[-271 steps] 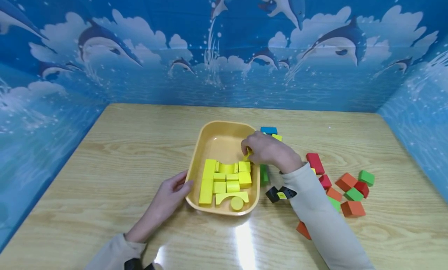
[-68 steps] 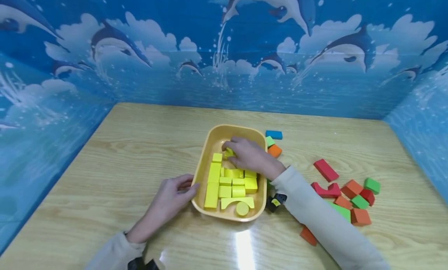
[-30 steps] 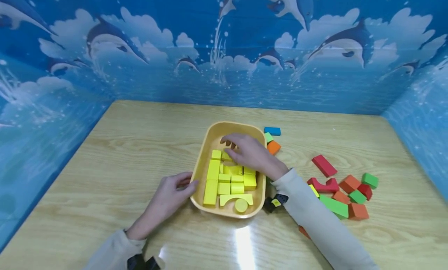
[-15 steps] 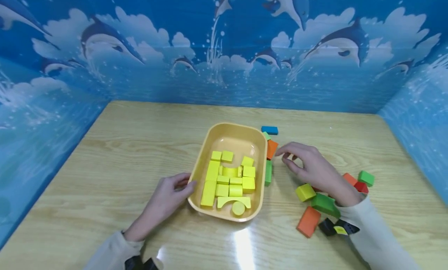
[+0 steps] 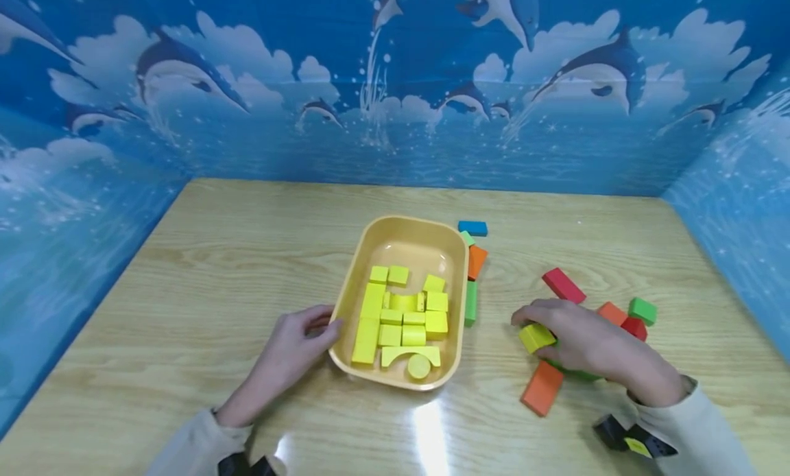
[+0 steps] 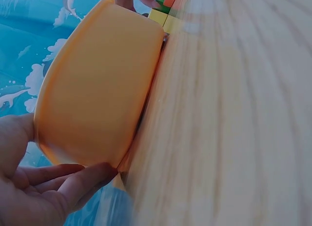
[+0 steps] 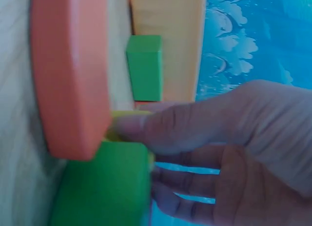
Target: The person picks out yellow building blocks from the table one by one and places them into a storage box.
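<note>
My left hand (image 5: 296, 346) holds the left edge of a yellow-orange plastic tray (image 5: 410, 246), thumb at the rim; in the left wrist view its fingers lie against the tray's outer wall (image 6: 100, 84). Inside the tray sit several yellow blocks (image 5: 373, 301), among them an arch (image 5: 426, 356) and a cylinder (image 5: 419, 367). To the right of the tray, my right hand (image 5: 586, 342) pinches a yellow block (image 5: 535, 338) between thumb and fingers. A green block (image 7: 105, 182) lies right beside it, partly hidden under the hand in the head view.
An orange block (image 5: 542, 388) lies in front of the right hand. Behind it are a red block (image 5: 564, 285), another orange one (image 5: 612, 314) and a green one (image 5: 643, 311). Along the tray's right side lie green (image 5: 471, 303), orange (image 5: 476, 262) and blue (image 5: 472, 228) blocks.
My right hand set a yellow block down in the tray, left it, and moved right to the loose pile, where it now grips another yellow block. The left hand stays at the tray edge.
</note>
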`<control>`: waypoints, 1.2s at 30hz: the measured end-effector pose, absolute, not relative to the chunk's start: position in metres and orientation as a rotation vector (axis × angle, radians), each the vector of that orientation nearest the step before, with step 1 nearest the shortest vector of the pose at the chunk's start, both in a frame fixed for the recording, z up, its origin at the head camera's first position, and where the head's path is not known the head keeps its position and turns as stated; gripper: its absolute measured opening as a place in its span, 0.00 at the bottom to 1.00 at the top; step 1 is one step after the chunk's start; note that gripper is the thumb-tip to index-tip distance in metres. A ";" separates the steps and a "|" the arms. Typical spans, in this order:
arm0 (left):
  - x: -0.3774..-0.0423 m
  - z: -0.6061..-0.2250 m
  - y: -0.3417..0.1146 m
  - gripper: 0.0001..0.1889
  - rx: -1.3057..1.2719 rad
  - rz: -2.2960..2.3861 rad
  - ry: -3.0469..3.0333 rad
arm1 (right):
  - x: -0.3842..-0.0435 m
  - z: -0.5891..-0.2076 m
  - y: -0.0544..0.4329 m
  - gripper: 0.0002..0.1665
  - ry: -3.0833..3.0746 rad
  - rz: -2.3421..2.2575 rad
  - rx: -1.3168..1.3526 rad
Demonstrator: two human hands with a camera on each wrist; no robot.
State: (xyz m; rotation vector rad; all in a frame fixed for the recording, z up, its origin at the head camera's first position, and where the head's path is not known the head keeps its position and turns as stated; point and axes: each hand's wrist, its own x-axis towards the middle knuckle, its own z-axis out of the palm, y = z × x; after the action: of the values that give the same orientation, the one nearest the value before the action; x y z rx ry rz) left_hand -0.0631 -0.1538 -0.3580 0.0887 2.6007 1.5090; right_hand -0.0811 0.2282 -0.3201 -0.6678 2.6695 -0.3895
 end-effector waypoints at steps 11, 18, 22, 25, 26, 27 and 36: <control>-0.056 -0.361 -0.154 0.21 0.050 1.536 2.560 | -0.118 -0.284 0.189 0.22 2.898 -0.617 -1.021; -0.056 -0.366 -0.153 0.20 0.059 1.610 2.523 | -0.149 -0.296 0.122 0.21 2.885 -0.695 -1.102; -0.057 -0.369 -0.148 0.20 0.039 1.605 2.543 | -0.159 -0.310 0.105 0.20 2.856 -0.585 -1.020; -0.058 -0.372 -0.146 0.19 0.047 1.615 2.545 | -0.160 -0.318 0.103 0.19 2.842 -0.525 -0.998; -0.058 -0.372 -0.147 0.19 0.056 1.621 2.544 | -0.161 -0.321 0.102 0.19 2.839 -0.517 -1.006; -0.058 -0.372 -0.147 0.19 0.058 1.624 2.544 | -0.161 -0.322 0.102 0.19 2.838 -0.510 -1.017; -0.059 -0.372 -0.148 0.20 0.003 1.631 2.524 | -0.164 -0.327 0.100 0.21 2.770 -0.580 -1.005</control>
State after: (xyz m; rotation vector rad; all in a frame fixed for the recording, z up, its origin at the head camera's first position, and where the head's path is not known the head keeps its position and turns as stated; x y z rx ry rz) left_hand -0.0589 -0.1480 -0.3718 0.0029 2.5237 1.6314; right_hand -0.1645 0.1000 -0.3275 -1.0050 2.7697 -0.5803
